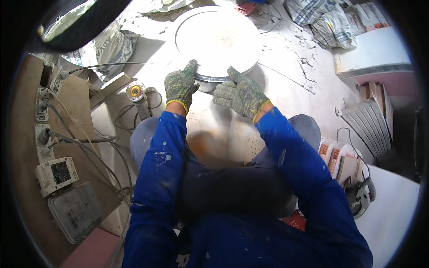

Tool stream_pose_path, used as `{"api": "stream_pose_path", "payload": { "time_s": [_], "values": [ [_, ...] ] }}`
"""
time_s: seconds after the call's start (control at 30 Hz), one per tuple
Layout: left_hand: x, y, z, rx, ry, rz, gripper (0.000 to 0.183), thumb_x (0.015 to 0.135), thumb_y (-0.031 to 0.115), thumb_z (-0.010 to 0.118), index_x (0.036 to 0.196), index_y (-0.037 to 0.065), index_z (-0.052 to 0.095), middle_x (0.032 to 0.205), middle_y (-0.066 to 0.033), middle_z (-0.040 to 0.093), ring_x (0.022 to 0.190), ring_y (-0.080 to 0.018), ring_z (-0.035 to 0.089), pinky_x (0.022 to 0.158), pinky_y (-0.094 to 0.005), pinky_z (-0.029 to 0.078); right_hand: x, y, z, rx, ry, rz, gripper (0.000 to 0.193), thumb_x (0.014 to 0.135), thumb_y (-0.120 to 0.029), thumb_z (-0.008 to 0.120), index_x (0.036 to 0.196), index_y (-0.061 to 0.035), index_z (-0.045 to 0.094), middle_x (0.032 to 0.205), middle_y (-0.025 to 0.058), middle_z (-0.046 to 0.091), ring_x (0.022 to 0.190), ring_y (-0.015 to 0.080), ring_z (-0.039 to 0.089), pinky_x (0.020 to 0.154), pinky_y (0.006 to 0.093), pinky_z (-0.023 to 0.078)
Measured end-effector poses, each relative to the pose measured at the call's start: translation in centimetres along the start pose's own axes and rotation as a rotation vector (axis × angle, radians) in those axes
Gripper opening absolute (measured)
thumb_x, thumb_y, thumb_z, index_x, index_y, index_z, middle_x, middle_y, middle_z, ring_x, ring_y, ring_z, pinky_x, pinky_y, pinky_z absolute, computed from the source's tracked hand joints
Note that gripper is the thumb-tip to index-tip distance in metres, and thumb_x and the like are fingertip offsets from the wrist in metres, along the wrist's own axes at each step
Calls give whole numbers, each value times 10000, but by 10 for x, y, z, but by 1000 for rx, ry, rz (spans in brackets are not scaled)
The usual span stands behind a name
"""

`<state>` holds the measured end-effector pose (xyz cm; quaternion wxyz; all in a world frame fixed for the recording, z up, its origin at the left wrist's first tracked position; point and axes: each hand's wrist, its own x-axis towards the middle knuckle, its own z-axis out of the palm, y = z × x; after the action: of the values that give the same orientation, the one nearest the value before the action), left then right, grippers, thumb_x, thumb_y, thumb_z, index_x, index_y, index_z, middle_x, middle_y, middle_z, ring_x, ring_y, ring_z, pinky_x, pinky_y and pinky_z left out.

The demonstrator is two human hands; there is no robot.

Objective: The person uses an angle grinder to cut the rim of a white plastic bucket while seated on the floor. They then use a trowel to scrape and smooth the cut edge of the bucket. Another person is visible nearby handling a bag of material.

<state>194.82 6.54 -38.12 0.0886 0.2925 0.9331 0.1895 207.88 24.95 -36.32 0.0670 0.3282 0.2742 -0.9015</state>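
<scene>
Both our forearms reach forward from the lower edge in blue, paint-spotted sleeves, bending inward at wrists cuffed in yellow. Our gloved left hand (180,85) stands upright at the near-left rim of a round white disc (214,47), which lies ahead of our knees; we cannot tell whether it pinches that rim. Our gloved right hand (240,94) is spread, thumb raised at the near rim, fingers together and pointing left. Large dark lettering marks the white sack (103,54) at upper left; orange-red printed blocks mark the sack (331,154) beside our right sleeve.
</scene>
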Motion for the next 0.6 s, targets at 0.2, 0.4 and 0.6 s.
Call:
{"api": "stream_pose_path", "payload": {
  "time_s": [0.2,0.4,0.6],
  "values": [
    [14,4,2,-125,-48,-122,505,841,206,756,1329,234,626,1149,-77,750,1024,-308,728,882,-420,573,-3,6,30,-217,259,-76,422,994,-493,660,952,-75,630,766,53,566,763,246,644,790,479,617],
    [14,7,4,-1195,-77,-447,427,873,171,771,1278,110,648,1292,-84,672,1042,-236,710,902,-381,617,12,21,16,24,158,-61,453,993,-485,660,949,-35,623,758,91,586,754,281,643,812,506,613],
    [22,19,7,-1772,40,-725,254,971,227,725,1123,31,668,1145,-168,632,1019,-324,680,766,-419,664,44,15,-7,-478,114,-493,500,1007,-436,645,1201,23,601,1093,197,672,1024,377,661,934,547,568]
  ]
}}
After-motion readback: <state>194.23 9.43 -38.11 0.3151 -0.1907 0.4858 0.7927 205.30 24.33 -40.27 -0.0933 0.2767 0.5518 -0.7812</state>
